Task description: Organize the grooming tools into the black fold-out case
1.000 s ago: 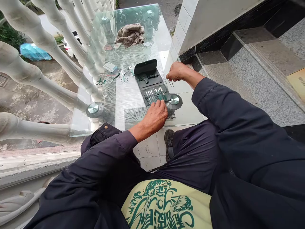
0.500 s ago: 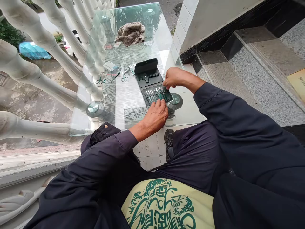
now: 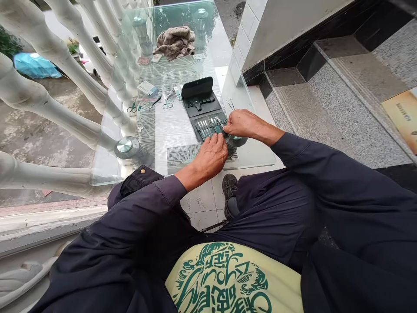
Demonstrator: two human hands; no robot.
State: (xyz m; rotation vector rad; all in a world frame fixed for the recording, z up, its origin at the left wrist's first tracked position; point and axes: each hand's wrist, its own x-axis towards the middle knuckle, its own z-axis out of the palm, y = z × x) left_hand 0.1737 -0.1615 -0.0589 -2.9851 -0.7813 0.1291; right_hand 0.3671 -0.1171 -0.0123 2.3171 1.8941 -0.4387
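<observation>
A black tool case (image 3: 199, 92) lies open on the glass table (image 3: 182, 143), its near half holding a row of metal manicure tools (image 3: 206, 127). My left hand (image 3: 211, 157) rests on the case's near edge, fingers curled down onto it. My right hand (image 3: 243, 124) is at the right end of the tool row, fingertips pinched together among the tools; what they grip is hidden. A thin metal tool (image 3: 231, 104) lies on the glass just beyond that hand.
Two small scissors (image 3: 167, 104) (image 3: 132, 108), a nail clipper (image 3: 177, 92), a small box (image 3: 147, 88) and a crumpled cloth (image 3: 174, 41) lie farther out on the glass. White balusters (image 3: 48, 113) line the left. Stone steps (image 3: 325, 100) rise at the right. My shoe (image 3: 230, 187) shows under the table.
My right hand, which held a thin tool up beside the case, has come down to the right end of the tool row. The thin tool now lies on the glass. My left hand stayed put.
</observation>
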